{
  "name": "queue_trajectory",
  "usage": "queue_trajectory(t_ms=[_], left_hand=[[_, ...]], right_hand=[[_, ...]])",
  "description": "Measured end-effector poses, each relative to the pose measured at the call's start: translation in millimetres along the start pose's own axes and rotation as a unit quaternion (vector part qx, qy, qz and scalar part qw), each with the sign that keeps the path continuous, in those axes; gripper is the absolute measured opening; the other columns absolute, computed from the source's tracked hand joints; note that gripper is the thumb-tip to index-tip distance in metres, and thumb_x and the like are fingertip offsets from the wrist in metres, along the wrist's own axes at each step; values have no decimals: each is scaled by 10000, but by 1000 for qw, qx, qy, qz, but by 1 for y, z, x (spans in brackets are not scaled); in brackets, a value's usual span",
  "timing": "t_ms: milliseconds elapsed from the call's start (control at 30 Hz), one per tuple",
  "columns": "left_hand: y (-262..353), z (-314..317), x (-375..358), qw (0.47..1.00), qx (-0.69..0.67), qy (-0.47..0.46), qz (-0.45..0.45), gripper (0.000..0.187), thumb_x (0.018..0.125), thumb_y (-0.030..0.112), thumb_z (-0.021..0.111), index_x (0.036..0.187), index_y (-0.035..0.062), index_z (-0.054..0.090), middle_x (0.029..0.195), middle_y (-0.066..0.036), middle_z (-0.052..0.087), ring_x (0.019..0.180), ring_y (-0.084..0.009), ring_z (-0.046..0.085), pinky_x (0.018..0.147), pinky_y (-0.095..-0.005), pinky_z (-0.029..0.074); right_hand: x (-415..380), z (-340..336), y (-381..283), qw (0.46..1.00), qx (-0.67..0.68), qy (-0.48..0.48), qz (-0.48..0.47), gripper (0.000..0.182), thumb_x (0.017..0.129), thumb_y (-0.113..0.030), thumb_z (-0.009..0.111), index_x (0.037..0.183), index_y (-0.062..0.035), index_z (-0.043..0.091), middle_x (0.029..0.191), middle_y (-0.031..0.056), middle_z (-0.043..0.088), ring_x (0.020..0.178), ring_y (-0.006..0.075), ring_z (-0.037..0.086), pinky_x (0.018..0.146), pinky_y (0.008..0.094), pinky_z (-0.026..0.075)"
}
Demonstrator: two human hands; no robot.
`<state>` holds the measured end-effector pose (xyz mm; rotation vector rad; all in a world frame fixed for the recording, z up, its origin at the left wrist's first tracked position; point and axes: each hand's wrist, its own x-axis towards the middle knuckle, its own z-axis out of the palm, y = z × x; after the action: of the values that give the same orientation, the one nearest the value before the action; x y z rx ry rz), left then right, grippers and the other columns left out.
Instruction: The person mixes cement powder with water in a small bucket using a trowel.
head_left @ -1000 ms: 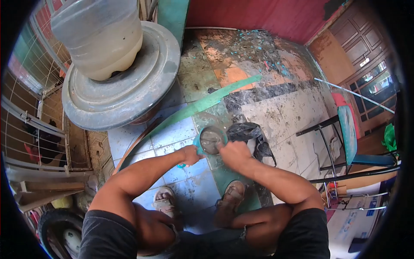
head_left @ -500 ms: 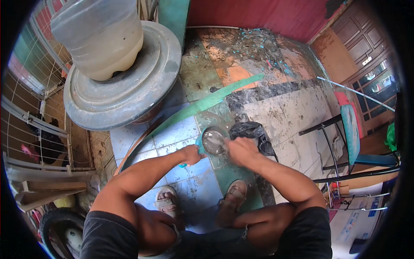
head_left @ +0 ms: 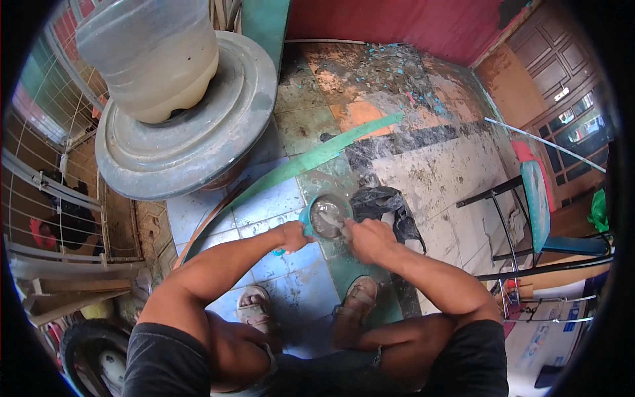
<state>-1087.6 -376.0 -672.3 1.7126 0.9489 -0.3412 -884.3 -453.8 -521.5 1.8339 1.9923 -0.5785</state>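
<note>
My left hand (head_left: pixel 295 235) is closed on the handle side of a teal plastic dipper (head_left: pixel 305 218), held over the floor between my feet. A wet grey paste (head_left: pixel 323 210) lies inside the dipper. On its right side my right hand (head_left: pixel 370 238) is closed around a small mixing tool (head_left: pixel 336 223), whose pale end dips into the paste; its exact kind is hard to make out, and its grip is hidden by my fingers. A crumpled black plastic bag (head_left: pixel 380 202) lies on the floor just beyond my right hand.
A large round grey lid (head_left: pixel 251 122) with a cut plastic bottle (head_left: pixel 152 73) on it stands at upper left. A long green strip (head_left: pixel 324 155) crosses the tiles. A teal chair (head_left: pixel 537 205) stands right, a wire cage (head_left: pixel 53 172) left, and debris (head_left: pixel 410 83) lies by the red wall.
The tool and my right hand have shifted slightly within the dipper, and the motion blur there has lessened. My left hand stays on the dipper, which has hardly moved.
</note>
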Motion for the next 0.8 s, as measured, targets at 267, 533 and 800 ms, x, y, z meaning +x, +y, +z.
queue_trajectory(t_ms=[267,533,800], left_hand=[[11,1,-1,999,40,0,-2,612,1006,510,578,762,-39,695,660,-187,704,607,-300,713,673,-427,583],[8,6,0,1000,1,-2,-15,637,1004,523,574,740,-42,704,649,-186,698,621,-303,718,678,-427,585],[7,4,-2,1000,25,1,-12,610,1002,496,589,761,-51,711,656,-182,705,637,-305,725,674,-427,587]], right_hand=[[6,-24,11,999,3,5,53,319,929,-144,551,1218,-50,651,1004,240,745,968,416,730,853,538,563],[-7,-37,-7,999,-7,6,45,301,927,-168,593,1211,-100,664,975,196,757,958,395,739,819,528,564],[-4,8,0,1000,3,15,7,381,905,-127,593,1272,-41,649,970,239,747,977,407,732,855,540,559]])
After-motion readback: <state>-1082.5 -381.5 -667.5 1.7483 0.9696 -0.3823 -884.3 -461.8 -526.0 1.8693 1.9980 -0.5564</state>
